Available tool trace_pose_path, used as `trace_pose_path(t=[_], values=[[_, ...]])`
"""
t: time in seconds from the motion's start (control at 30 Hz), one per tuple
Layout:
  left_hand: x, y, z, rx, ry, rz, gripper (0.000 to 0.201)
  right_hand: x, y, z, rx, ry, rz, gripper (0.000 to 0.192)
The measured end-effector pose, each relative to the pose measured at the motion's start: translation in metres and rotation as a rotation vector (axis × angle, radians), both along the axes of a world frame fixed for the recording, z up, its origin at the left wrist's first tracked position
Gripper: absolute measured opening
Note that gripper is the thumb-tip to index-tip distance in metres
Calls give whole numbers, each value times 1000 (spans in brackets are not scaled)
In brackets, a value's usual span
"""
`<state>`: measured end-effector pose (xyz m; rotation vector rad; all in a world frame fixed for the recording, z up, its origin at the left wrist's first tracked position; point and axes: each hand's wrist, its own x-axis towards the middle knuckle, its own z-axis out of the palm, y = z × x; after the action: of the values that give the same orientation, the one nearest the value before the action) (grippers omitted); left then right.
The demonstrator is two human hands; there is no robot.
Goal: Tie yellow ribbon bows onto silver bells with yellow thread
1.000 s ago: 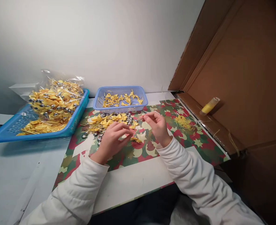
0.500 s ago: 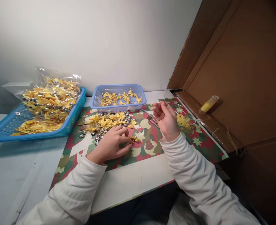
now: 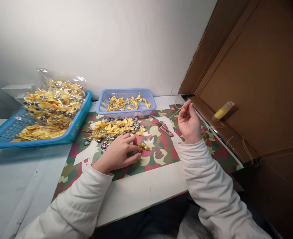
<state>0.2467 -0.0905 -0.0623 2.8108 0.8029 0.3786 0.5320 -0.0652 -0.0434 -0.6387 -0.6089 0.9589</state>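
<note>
My left hand (image 3: 123, 151) rests low over the mat, its thumb and fingers closed at the near end of a small yellow ribbon bow (image 3: 143, 146). The exact grip is partly hidden behind the fingers. Raised to the right, my right hand (image 3: 190, 122) pinches a thin yellow thread (image 3: 175, 113), which slants down to the left from the fingertips. Between the hands lie pink-handled thread snips (image 3: 165, 129). Beyond my left hand are a heap of yellow ribbon bows (image 3: 116, 126) with gold cords and several silver bells (image 3: 136, 125).
A small blue basket (image 3: 150, 113) with corded bows stands against the wall. At left, a larger blue basket (image 3: 73, 134) holds loose bows and a clear bag (image 3: 54, 99) of bows and bells. A yellow thread spool (image 3: 222, 111) sticks out from the cardboard (image 3: 261, 83) at right.
My right hand has moved right and slightly up, with the yellow thread now visible stretched from its fingers. The snips are now uncovered. My left hand has stayed in place.
</note>
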Motion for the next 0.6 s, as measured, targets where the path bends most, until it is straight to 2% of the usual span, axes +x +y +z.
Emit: trace_pose_path(t=[0.03,0.17,0.27,0.37,0.47,0.53,0.6], values=[[0,0,0,2,0,0,29,2,0,2,-2,24,-12,2],[0,1,-1,3,6,2,31,8,1,6,-2,144,-70,13],[0,1,-2,6,-9,12,33,13,2,5,59,139,-59,7],[1,1,-3,9,-58,23,33,13,2,3,63,56,-74,6],[1,1,-3,8,-65,24,31,6,1,2,-5,-50,-164,10],[1,1,-3,6,-51,22,31,0,0,0,-80,-201,-218,13],[2,1,-3,-1,-42,19,31,-6,0,-4,-166,-449,-227,14]])
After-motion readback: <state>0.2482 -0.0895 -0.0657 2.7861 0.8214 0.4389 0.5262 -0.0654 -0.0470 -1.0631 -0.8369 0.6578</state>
